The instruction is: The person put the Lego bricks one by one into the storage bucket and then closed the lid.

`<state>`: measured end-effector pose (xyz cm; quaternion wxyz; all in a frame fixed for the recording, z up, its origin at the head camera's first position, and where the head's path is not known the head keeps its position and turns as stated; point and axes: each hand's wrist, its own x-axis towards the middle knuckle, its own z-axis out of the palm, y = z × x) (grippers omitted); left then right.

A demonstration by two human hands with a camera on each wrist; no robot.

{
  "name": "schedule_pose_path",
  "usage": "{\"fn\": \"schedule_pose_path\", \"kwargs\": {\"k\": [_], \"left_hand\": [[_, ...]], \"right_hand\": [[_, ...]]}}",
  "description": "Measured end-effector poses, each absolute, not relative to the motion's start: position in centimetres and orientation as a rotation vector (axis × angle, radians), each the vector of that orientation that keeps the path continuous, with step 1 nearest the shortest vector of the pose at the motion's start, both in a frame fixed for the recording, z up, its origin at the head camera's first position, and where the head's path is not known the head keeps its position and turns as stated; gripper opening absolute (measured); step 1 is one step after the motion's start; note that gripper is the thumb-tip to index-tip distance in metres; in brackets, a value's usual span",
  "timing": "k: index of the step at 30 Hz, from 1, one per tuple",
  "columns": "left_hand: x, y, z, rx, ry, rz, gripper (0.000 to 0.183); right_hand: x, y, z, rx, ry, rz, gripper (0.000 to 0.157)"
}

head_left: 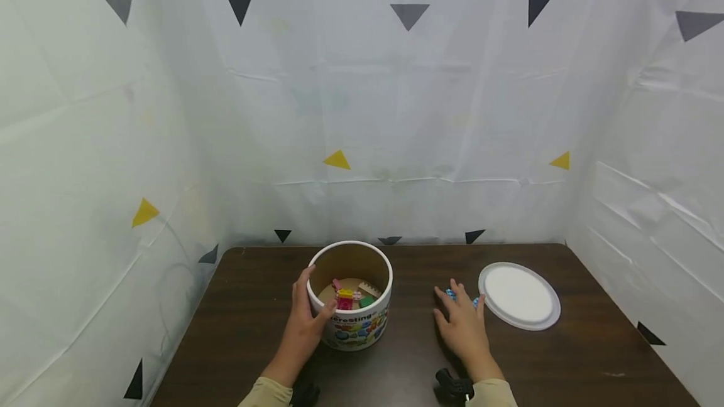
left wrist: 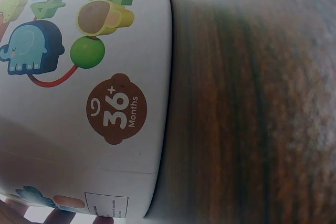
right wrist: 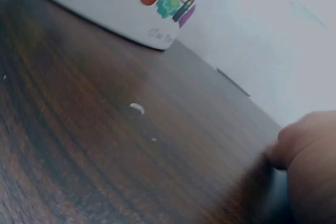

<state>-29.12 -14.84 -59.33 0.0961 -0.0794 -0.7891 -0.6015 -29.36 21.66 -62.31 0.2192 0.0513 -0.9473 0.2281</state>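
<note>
A round white tub (head_left: 362, 325) with colourful printed pictures stands upright on the table. My left hand (head_left: 305, 322) holds it at the left of its rim, with the thumb at the front edge. Inside lie several small toy bricks (head_left: 345, 300) in pink, yellow, green and white. The left wrist view shows the tub's printed side (left wrist: 121, 150) close up. To the right of the tub, my right hand (head_left: 465, 326) reaches over light blue toy bricks (head_left: 450, 294) with its fingers spread, partly hiding them. The right wrist view shows part of this hand (right wrist: 310, 166) low over the tabletop.
A round white lid (head_left: 520, 297) lies flat on the dark wooden table (head_left: 254, 306), just right of my right hand. White sheeting (head_left: 407, 112) with triangle marks surrounds the table at the back and sides. A small pale scrap (right wrist: 137, 108) lies on the wood.
</note>
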Motion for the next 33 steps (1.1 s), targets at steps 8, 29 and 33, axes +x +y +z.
{"fn": "schedule_pose_path", "kwargs": {"k": [8, 29, 33], "left_hand": [[-29.1, -14.8, -59.3, -0.209, -2.346, -1.778, 0.082], [-29.0, -14.7, -59.4, -0.219, -2.350, -1.777, 0.082], [-29.0, -14.7, -59.4, -0.218, -2.355, -1.770, 0.082]], "right_hand": [[-29.0, 21.1, -61.2, 0.162, -2.513, 0.755, 0.046], [-29.0, 21.7, -60.6, -0.005, -2.006, 0.962, 0.044], [-29.1, 21.8, -60.6, -0.060, -1.907, 1.015, 0.043]]}}
